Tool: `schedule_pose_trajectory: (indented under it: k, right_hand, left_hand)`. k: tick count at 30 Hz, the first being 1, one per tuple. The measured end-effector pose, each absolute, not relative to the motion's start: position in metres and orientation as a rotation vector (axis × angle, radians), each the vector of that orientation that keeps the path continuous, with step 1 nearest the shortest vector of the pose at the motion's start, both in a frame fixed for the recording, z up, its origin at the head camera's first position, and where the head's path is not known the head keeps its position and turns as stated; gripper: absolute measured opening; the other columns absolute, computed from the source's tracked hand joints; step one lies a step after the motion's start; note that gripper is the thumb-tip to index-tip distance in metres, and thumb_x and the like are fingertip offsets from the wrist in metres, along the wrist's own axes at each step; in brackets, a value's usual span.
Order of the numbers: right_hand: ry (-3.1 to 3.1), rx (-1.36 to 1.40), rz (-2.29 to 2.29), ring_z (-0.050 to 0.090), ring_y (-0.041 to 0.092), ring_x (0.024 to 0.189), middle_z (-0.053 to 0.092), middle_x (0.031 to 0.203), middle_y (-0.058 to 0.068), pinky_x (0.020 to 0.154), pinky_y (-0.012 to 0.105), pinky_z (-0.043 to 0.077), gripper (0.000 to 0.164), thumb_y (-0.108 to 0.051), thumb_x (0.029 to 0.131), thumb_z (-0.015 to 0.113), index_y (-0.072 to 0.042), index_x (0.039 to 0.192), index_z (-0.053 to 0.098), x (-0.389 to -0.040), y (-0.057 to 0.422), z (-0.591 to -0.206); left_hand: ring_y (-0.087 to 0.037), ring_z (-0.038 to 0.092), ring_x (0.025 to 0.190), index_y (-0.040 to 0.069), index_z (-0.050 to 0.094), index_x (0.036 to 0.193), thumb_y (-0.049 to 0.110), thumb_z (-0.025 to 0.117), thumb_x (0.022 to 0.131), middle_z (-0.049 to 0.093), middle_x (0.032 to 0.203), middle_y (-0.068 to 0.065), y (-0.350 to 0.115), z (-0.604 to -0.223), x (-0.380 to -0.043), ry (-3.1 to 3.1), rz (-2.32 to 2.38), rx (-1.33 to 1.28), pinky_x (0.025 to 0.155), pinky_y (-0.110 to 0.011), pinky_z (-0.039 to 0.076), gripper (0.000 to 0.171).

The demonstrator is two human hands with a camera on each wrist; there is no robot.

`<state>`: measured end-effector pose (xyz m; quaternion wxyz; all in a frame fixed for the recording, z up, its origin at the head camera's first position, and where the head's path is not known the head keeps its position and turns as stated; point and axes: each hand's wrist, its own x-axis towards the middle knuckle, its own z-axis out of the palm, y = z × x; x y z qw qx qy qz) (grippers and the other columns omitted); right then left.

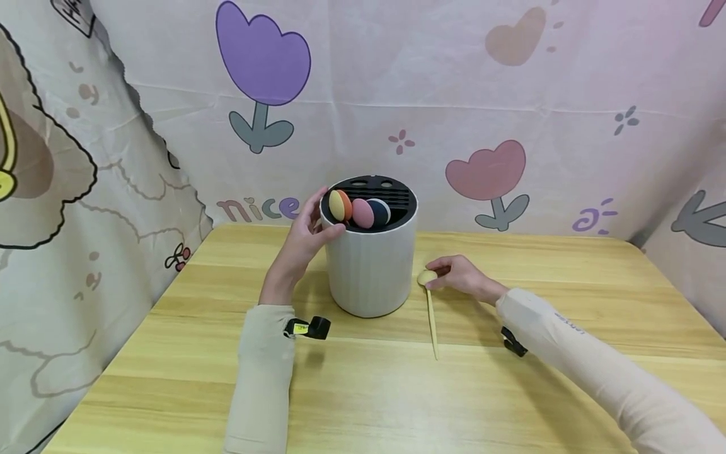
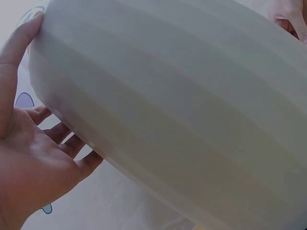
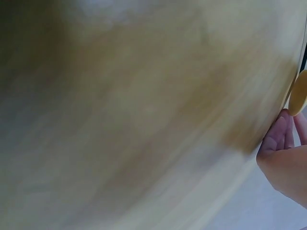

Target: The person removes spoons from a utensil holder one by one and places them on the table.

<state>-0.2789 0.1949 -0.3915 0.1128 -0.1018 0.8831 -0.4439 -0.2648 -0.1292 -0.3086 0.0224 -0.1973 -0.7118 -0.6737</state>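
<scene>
A white, faceted round utensil holder (image 1: 371,271) stands upright with a black slotted top (image 1: 399,214). My left hand (image 1: 300,236) grips its left side near the rim, thumb in front and fingers round the side. In the left wrist view, the holder's wall fills most of the picture beside the hand (image 2: 36,158). My right hand (image 1: 462,277) pinches a pale yellow spoon (image 1: 424,277) at its round bowl, just right of the holder. The spoon's thin handle points toward me along the table. In the right wrist view, the fingertips meet the bowl (image 3: 298,93).
Rounded ends rise from the holder's top: yellow (image 1: 337,206) and orange (image 1: 348,203) at left, pink (image 1: 363,213) in the middle, dark blue with white (image 1: 379,213) at right. The wooden table (image 1: 363,391) ends at a patterned cloth (image 1: 363,82) behind the holder.
</scene>
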Motion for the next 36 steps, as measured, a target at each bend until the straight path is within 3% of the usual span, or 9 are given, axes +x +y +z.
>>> schedule_pose_trajectory:
  k: [12,20,26,36]
  right_hand:
    - [2.565,-0.328,-1.315,0.056,0.026,0.1,0.062,0.117,0.019,0.086,0.034,0.047,0.049,-0.012,0.083,0.076,0.009,0.124,0.059,-0.28,0.195,-0.391]
    - [2.454,-0.31,-1.415,0.054,0.032,0.112,0.053,0.13,0.026,0.095,0.041,0.046,0.05,-0.017,0.096,0.059,0.012,0.134,0.047,-0.277,0.198,-0.38]
    - [2.404,-0.271,-1.568,0.045,0.038,0.127,0.044,0.14,0.028,0.104,0.047,0.039,0.048,-0.013,0.098,0.053,0.013,0.136,0.043,-0.271,0.19,-0.366]
    - [2.373,-0.296,-1.808,0.044,0.035,0.129,0.045,0.139,0.028,0.098,0.037,0.046,0.044,-0.009,0.099,0.05,0.012,0.137,0.043,-0.25,0.175,-0.338]
  left_hand:
    - [-0.02,0.023,0.142,0.015,0.023,0.154,0.027,0.069,0.081,0.027,0.155,-0.007,-0.129,-0.309,-0.264,-2.2,-2.078,-0.62,0.115,-0.046,0.017,0.087]
    - [-0.02,0.025,0.141,0.015,0.023,0.154,0.025,0.068,0.082,0.028,0.154,-0.008,-0.129,-0.309,-0.265,-2.195,-2.083,-0.623,0.115,-0.046,0.018,0.086]
    - [-0.021,0.025,0.141,0.014,0.023,0.154,0.023,0.067,0.082,0.029,0.154,-0.009,-0.129,-0.311,-0.266,-2.195,-2.084,-0.624,0.114,-0.047,0.019,0.085]
    - [-0.025,0.025,0.141,0.012,0.023,0.154,0.035,0.072,0.08,0.03,0.153,-0.012,-0.129,-0.311,-0.265,-2.193,-2.058,-0.636,0.114,-0.051,0.017,0.092]
